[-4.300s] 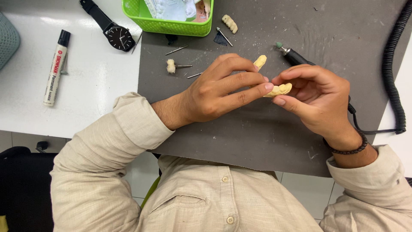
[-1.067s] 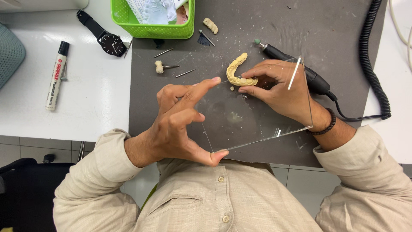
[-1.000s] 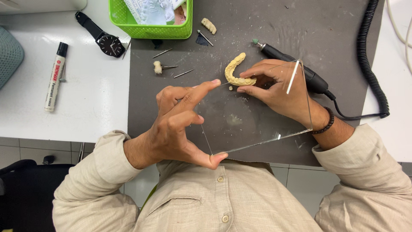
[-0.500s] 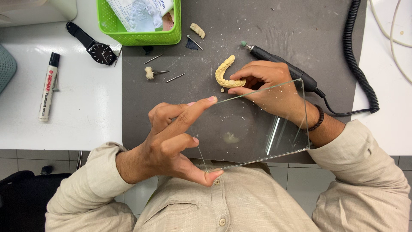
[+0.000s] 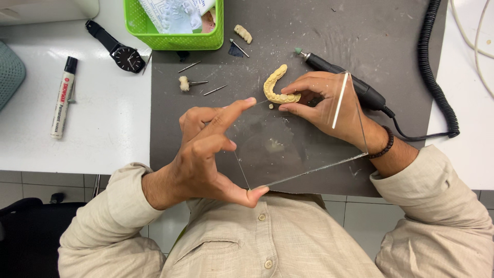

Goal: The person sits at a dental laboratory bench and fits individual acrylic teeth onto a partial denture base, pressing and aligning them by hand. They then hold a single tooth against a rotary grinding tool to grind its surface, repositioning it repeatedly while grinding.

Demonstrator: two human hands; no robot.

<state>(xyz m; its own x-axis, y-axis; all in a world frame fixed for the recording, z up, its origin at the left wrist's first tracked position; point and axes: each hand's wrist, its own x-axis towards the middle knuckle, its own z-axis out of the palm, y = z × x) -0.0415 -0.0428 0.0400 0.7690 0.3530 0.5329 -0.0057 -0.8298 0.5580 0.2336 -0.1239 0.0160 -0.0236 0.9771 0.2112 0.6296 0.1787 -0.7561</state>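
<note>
Pinching a clear glass plate (image 5: 298,144) by its left edge between thumb and forefinger, left hand (image 5: 206,154) above the grey mat (image 5: 319,31), right hand (image 5: 329,105) beneath the plate, fingertips closed on a yellow dental cast (image 5: 275,85), rotary handpiece (image 5: 345,77) just beside, near the table's front edge.

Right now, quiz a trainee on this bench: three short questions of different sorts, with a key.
1. True or false: the left hand grips the clear plate by its edge between thumb and fingers.
2. What does the right hand hold? A) the wristwatch B) a yellowish dental arch cast C) the marker pen
3. Fill in: the rotary handpiece lies on the dark grey ____.

Key: 1 true. 2 B, the dental arch cast. 3 mat.
</note>
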